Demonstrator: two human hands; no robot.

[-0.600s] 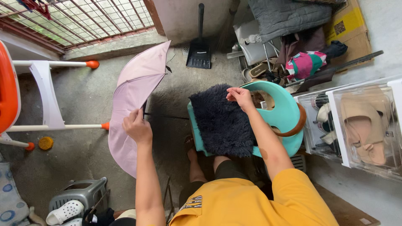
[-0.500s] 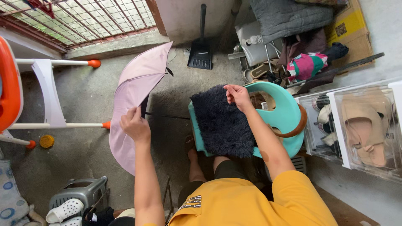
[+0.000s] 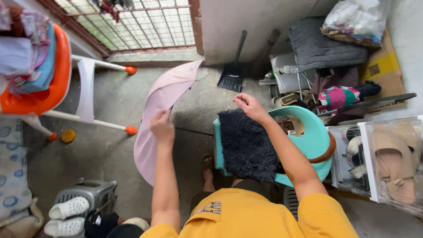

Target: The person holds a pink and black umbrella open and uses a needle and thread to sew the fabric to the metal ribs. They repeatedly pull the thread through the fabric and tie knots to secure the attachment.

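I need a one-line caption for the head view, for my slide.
Left hand holds an open pink umbrella; right hand hovers over a dark shaggy mat on a teal seat.

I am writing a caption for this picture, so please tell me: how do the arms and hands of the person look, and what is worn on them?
Both arms are bare from the short sleeves of a yellow T-shirt down to the fingers. The left hand and the right hand wear no gloves, and no watch, ring or bracelet shows. The shirt has a small dark printed patch on the front.
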